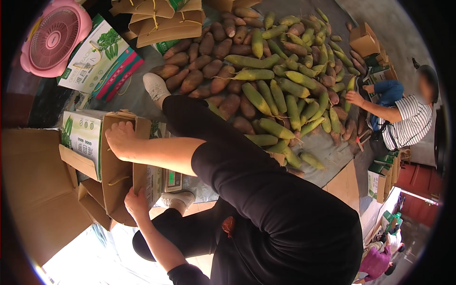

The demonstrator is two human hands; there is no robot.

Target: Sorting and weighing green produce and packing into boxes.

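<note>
In front of me stands an open cardboard carton (114, 187) with white and green printed sides and brown flaps. My right hand (121, 140) curls its fingers over the carton's upper part, by the white printed panel (85, 140). Lower down, my left hand (137, 204) pinches the edge of a brown side panel. A yellowish cord handle (118, 180) shows between the two hands. The carton's inside is mostly hidden from this angle. Close behind the carton, between my feet, is a scale with a lit green display (172, 178).
A big heap of green radishes (294, 88) and reddish-brown root vegetables (199, 64) spreads over a grey sheet. A person in a striped shirt (408, 118) reaches into its far side. More cartons (164, 26), a pink slotted basin (54, 38) and a large cardboard sheet (38, 190) lie around.
</note>
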